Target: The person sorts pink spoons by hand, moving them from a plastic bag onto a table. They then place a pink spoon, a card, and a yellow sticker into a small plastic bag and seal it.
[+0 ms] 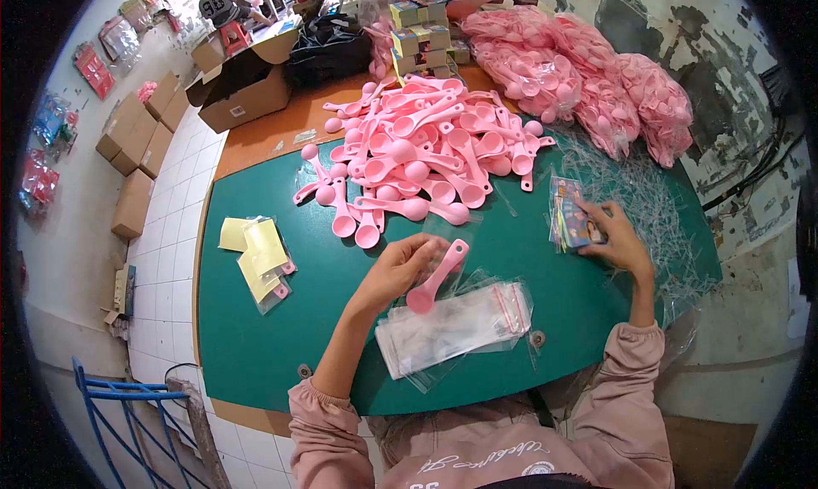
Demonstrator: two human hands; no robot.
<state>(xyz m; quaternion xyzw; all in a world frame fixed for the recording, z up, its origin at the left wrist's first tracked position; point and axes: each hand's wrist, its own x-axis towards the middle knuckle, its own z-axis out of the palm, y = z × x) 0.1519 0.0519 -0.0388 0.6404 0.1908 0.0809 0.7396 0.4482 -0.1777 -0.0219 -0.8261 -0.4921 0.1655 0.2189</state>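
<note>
My left hand (403, 269) is closed, its fingers pinched on a pink measuring spoon (436, 278) and a clear plastic bag (464, 231) that shows behind the fingers. Just below the spoon lies a stack of clear plastic bags (452, 329) with red strips at one end. Over on the right, my right hand (620, 240) curls its fingers around the edge of a stack of colourful printed cards (568, 209) on the green table. Beyond both hands rises a large heap of pink measuring spoons (426, 140).
Bagged spoons with yellow cards (262, 255) lie on the table's left. Loose clear plastic scraps (652, 225) cover the right edge. Full bags of pink spoons (588, 80), card stacks (420, 37) and an open cardboard box (247, 93) stand behind. Another person (228, 8) sits far back.
</note>
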